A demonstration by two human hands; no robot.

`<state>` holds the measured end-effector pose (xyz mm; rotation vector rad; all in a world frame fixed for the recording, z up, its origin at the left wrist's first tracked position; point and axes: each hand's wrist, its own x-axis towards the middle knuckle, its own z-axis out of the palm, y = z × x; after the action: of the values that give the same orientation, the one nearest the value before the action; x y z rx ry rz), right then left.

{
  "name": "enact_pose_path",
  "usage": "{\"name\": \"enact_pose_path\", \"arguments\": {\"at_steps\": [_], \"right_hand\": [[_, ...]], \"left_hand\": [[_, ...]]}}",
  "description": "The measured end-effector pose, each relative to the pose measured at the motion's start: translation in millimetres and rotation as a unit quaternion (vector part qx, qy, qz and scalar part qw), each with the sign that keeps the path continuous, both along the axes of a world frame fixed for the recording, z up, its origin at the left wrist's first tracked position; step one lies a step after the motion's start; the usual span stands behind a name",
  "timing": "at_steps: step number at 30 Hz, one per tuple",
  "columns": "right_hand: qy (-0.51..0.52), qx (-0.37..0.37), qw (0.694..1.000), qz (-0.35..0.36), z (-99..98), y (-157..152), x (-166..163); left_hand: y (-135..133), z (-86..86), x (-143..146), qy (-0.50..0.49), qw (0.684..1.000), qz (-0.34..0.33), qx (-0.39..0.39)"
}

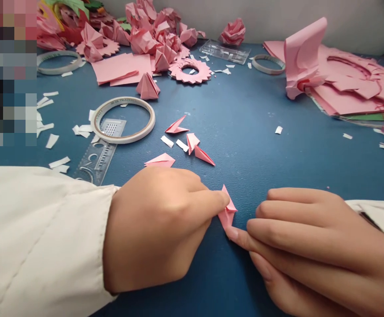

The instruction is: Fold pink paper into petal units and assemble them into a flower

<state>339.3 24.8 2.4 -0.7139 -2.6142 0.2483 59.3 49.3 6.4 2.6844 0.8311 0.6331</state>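
Note:
A small folded pink paper piece (227,210) lies on the blue table (261,158) between my hands. My left hand (159,224), curled into a loose fist, pinches the piece's left side with fingertip and thumb. My right hand (307,246) has its fingers pressed together and stretched toward the piece, with one fingertip pressing its lower tip. Several similar folded pink pieces (192,143) lie just beyond my hands. Both wrists wear cream sleeves.
A roll of tape (123,119) rests on a clear ruler (99,156) at the left. White paper scraps are scattered around. Pink paper flowers (152,31), a pink ring (190,71) and stacked pink sheets (350,88) fill the back. Two more tape rolls sit farther away.

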Motion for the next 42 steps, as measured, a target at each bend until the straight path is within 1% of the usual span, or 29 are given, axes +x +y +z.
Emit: {"name": "enact_pose_path", "arguments": {"at_steps": [4,10,13,17,22,23,26,28,30,31,32,34,36,39,42], "right_hand": [[-0.006,0.012,1.000,0.006,0.8,1,0],[-0.014,0.014,1.000,-0.005,1.8,0,0],[-0.014,0.004,1.000,-0.005,2.3,0,1],[-0.002,0.001,1.000,-0.001,-1.0,1,-2],[0.032,0.077,0.996,-0.013,-9.2,-2,-3],[0.029,0.072,0.997,-0.011,-8.9,-3,-1],[0.019,0.025,0.999,-0.007,-3.7,-5,6],[0.017,0.016,1.000,-0.001,-0.1,-6,10],[0.010,-0.001,1.000,0.015,-0.4,-6,13],[0.007,-0.019,1.000,0.023,-2.6,-7,15],[0.005,-0.032,0.999,0.014,-6.1,-9,16],[0.022,-0.019,0.999,-0.044,-15.9,-15,20],[0.027,0.001,0.997,-0.076,-26.4,-22,25],[0.024,0.016,0.997,-0.076,-37.3,-30,32],[0.026,0.021,0.996,-0.078,-38.0,-32,36]], "left_hand": [[2,1.1,1,-0.010,1.000,-0.015,-0.003],[1,0.6,0,-0.013,1.000,-0.002,-0.014],[1,-0.3,0,-0.012,1.000,0.011,-0.002],[3,-1.1,9,0.026,0.999,0.025,0.033],[0,-0.9,19,0.047,0.997,0.013,0.061],[-2,-0.8,19,0.049,0.997,0.011,0.064],[-7,0.8,12,0.055,0.996,-0.004,0.076],[-8,3.1,6,0.054,0.994,-0.032,0.086],[-7,5.5,1,0.050,0.992,-0.065,0.094],[-6,6.5,0,0.046,0.991,-0.077,0.095],[-4,7.2,0,0.043,0.991,-0.085,0.095],[-1,7.7,0,0.036,0.991,-0.093,0.091],[1,7.2,0,0.030,0.991,-0.100,0.086],[3,5.9,-2,0.030,0.990,-0.110,0.081],[5,4.6,-5,0.038,0.989,-0.123,0.076]]}}
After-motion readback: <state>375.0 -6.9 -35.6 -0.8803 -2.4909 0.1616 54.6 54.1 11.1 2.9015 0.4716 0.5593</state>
